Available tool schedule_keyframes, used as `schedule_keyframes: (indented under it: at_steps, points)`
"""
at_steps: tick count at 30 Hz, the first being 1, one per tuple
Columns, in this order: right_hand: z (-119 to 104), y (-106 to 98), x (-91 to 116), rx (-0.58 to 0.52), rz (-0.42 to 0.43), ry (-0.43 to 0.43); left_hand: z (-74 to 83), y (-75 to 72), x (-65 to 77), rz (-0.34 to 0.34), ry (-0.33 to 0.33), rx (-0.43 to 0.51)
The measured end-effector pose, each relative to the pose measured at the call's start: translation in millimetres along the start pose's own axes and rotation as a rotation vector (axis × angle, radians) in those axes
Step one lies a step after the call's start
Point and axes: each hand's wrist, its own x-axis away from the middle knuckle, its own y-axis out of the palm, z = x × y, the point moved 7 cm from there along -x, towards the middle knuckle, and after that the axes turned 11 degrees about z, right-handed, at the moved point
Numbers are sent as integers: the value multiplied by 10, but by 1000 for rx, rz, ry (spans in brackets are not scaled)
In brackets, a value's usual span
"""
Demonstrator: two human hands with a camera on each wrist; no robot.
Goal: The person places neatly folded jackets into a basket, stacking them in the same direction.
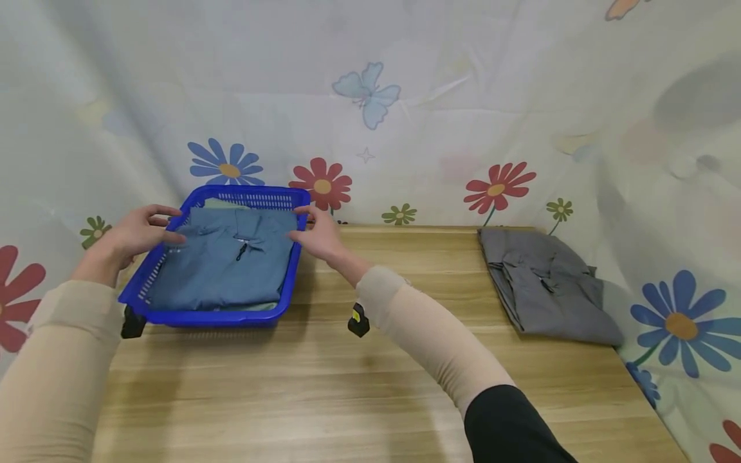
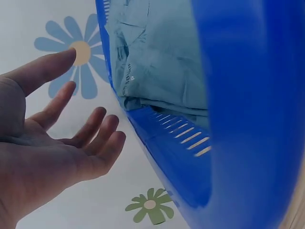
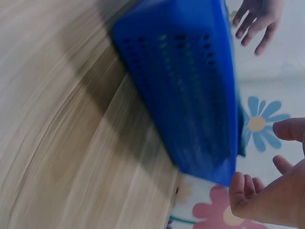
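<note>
A blue plastic basket (image 1: 208, 317) stands on the left of the table. Inside lies a folded blue garment (image 1: 214, 270) with a dark zipper pull, and edges of paler green cloth (image 1: 217, 203) peek out beneath it. My left hand (image 1: 139, 233) is at the basket's left rim, fingers spread and loosely bent, thumb toward the garment. In the left wrist view the left palm (image 2: 57, 148) holds nothing. My right hand (image 1: 321, 236) is at the right rim near the far corner, thumb and fingers apart. The right wrist view shows the right fingertips (image 3: 245, 183) close by the basket corner.
A folded grey garment (image 1: 544, 289) lies at the table's right side. Behind and beside the wooden table (image 1: 324, 386) hangs a flower-printed curtain (image 1: 428, 109). A black wrist device (image 1: 359, 320) shows by the right forearm.
</note>
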Motion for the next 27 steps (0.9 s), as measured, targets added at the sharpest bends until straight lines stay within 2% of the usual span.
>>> schedule_keyframes:
  at_steps: [4, 8, 15, 21, 27]
  points:
    - [108, -100, 0, -12, -11, 18, 37, 16, -12, 19, 18, -13]
    - [186, -178, 3, 41, -15, 8, 99, 62, -20, 36, 36, -39]
    - [304, -259, 4, 95, -34, -3, 324, 186, 16, 35, 112, -65]
    - [335, -360, 47, 160, -75, -81, 534, 355, 53, 16, 170, -49]
    - [415, -519, 144, 248, -119, -138, 644, 470, 143, 6, 202, -55]
